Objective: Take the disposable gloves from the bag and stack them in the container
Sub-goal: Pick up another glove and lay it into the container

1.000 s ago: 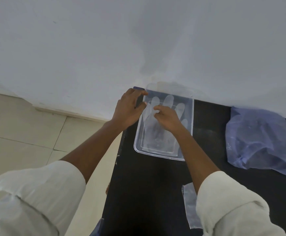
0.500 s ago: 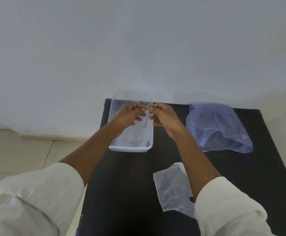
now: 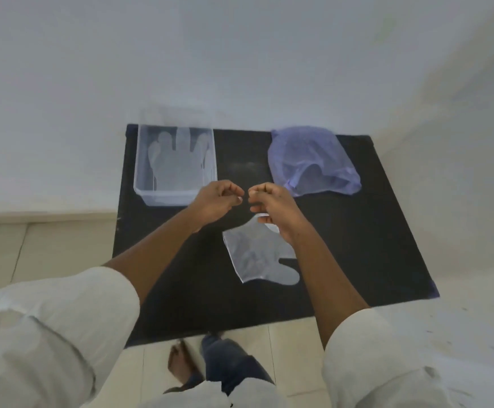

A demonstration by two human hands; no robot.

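A clear plastic container (image 3: 166, 198) stands at the back left of the black table (image 3: 181, 275). A transparent disposable glove (image 3: 178, 163) lies flat inside it, fingers toward the wall. The purple plastic bag (image 3: 313, 160) lies crumpled at the back right. Another clear glove (image 3: 257, 257) lies loose on the table's middle, partly under my right forearm. My left hand (image 3: 219, 201) and my right hand (image 3: 272, 207) hover close together between container and bag. Both have curled fingers, and I see nothing in either.
A white wall rises directly behind the table. Pale floor tiles lie to the left and in front. My leg (image 3: 228, 360) and bare foot (image 3: 181, 360) are at the table's near edge. The table's right part is bare black surface.
Both hands have left the container and drawn back toward me over the table's middle. The glove they were smoothing now lies flat inside. My view has pulled back and shows the whole table.
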